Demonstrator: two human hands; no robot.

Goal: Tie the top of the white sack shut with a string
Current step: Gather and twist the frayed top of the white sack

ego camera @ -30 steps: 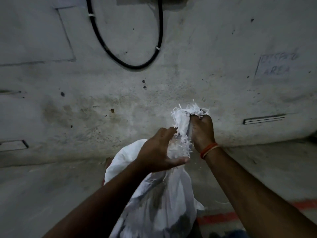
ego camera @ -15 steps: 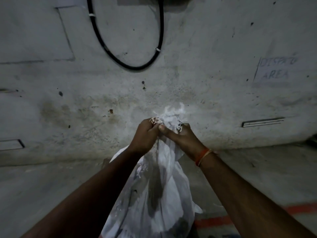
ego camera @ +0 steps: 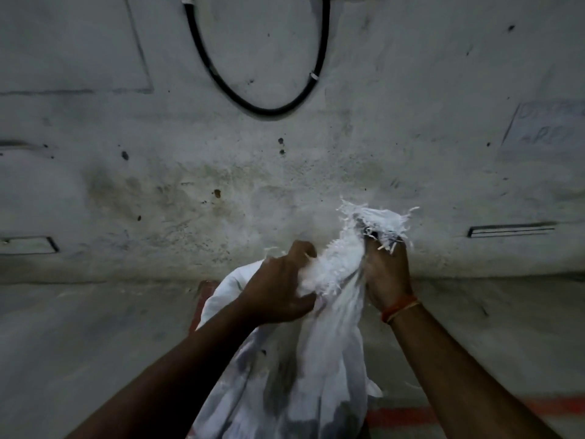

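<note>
Head view: looking down at a white sack that is standing on the floor in front of a stained wall, with both forearms reaching in from below.
Sack material: woven plastic cloth, thin and limp, creasing wherever it is squeezed; it looks light at the top, while the weight of whatever is filling it cannot be judged.
Sack top: the frayed edge is sticking up and shedding loose threads, so it is likely slippery and apt to spread open again if let go.
Where to hold: the bunched neck just below the fray is the best place, since the cloth is gathering into a rope-like twist there.
Right hand: the grip is closing tight around the upper neck, fingers wrapped, the fray spilling out above the fist; an orange thread band is sitting on the wrist.
Left hand: the grip is clutching the lower folds of the neck, thumb pressing in from underneath, fingers curled over.
String: none is clearly showing; thin pale strands by both hands could be string or fray, and I cannot tell which.
Stage: gathering is looking nearly finished, and no knot is showing.
</note>
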